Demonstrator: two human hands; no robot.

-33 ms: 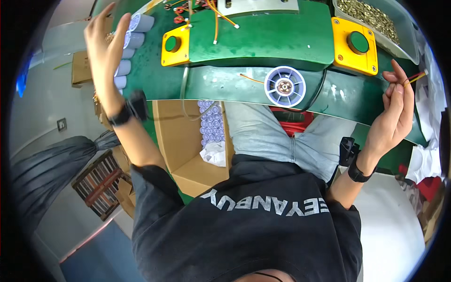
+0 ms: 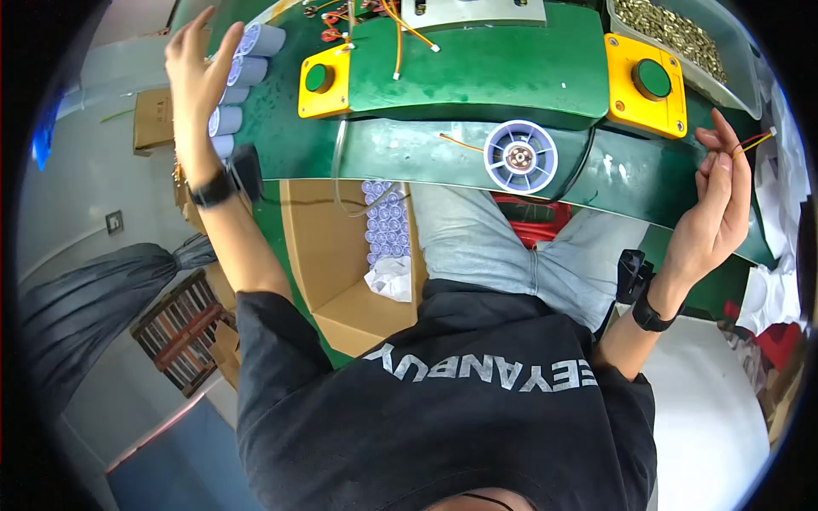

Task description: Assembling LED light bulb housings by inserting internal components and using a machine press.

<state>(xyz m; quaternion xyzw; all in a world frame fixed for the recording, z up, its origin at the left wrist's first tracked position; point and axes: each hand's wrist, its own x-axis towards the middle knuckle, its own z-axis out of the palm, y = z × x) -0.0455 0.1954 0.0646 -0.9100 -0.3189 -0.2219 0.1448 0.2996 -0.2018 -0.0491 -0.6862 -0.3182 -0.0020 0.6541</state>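
Note:
My left hand [image 2: 198,85] is raised at the far left, thumb and fingers apart, with nothing visible in it. Beside it, a row of lavender plastic cylinders [image 2: 256,39] lines the left end of the green bench; I cannot tell whether the fingertips touch any. Over at the right edge, my right hand [image 2: 714,204] pinches a thin wire lead [image 2: 753,142] of red and yellow strands ending in a small white connector. A round lavender fan-like part [image 2: 500,168] with spokes lies at the bench's front edge, an orange wire [image 2: 460,140] sticking out on its left.
A green fixture [image 2: 477,68] carries yellow boxes with green buttons [image 2: 319,78] at its left and right ends. Small brass pieces fill a clear bin [image 2: 750,94] at the back right. Below the bench, a cardboard box [image 2: 311,255] holds several lavender parts [image 2: 386,226]. Loose wires [image 2: 397,43] lie behind.
My left hand has shifted slightly right, closer to the lavender cylinders. The right hand keeps its pinch on the wire lead. The view has moved a little.

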